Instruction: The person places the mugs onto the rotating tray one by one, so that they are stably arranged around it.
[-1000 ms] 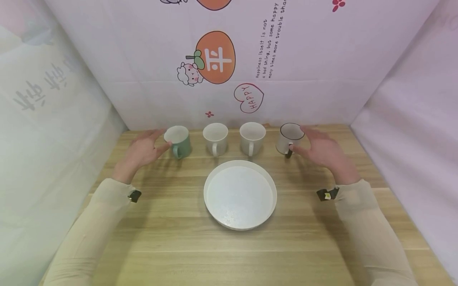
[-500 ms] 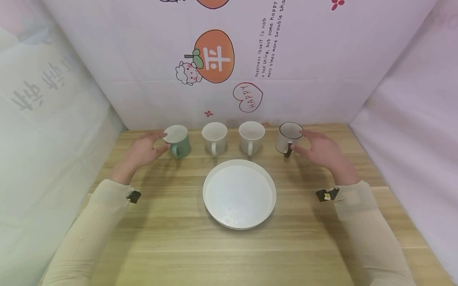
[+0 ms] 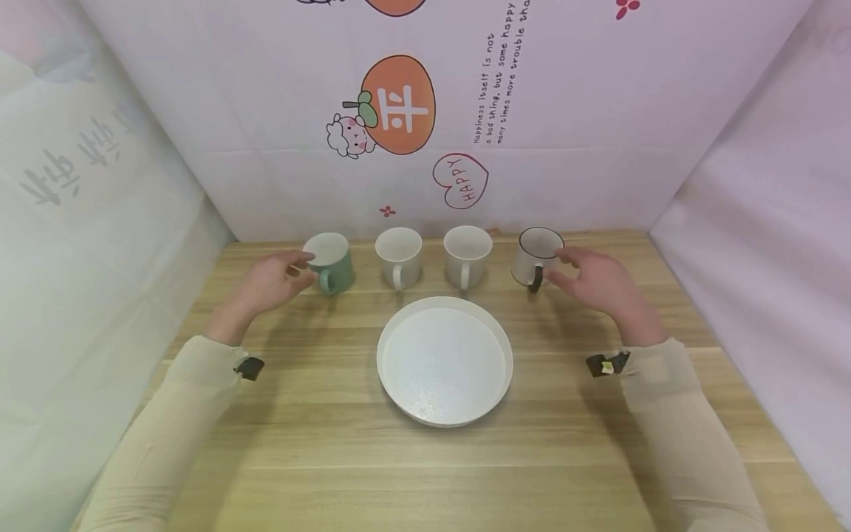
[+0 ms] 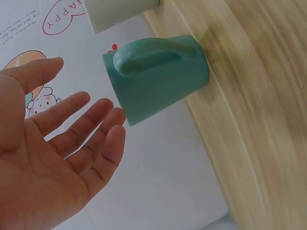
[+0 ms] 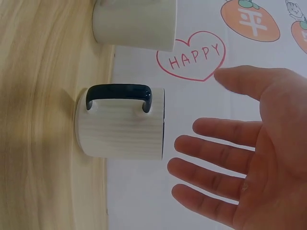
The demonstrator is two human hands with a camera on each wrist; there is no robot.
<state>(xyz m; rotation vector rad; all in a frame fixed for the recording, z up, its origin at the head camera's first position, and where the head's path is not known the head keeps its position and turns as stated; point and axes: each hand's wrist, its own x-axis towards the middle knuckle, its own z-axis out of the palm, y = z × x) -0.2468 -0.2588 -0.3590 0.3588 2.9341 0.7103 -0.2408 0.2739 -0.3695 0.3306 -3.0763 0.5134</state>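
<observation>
A green mug (image 3: pixel 335 270) stands upright at the left end of a row along the back of the table. My left hand (image 3: pixel 269 281) is beside its rim, fingers relaxed and apart; the left wrist view shows the palm with nothing in it and the green mug's handle (image 4: pixel 148 52). At the row's right end stands a white mug (image 5: pixel 122 127) with a dark rim and a dark handle (image 5: pixel 119 92). My right hand (image 3: pixel 598 281) hovers by that mug's right side, its fingers spread and holding nothing.
Two plain white mugs (image 3: pixel 400 258) stand between the outer ones, handles facing me. A round white tray (image 3: pixel 445 417) lies on the wooden table (image 3: pixel 439 488) in front of the row. A printed cloth (image 3: pixel 565 162) hangs close behind the mugs, with cloth at both sides too.
The fingers of both hands have drawn in slightly and shifted a little beside the outer mugs. The mugs and tray stay where they were; the head view tilted slightly early on.
</observation>
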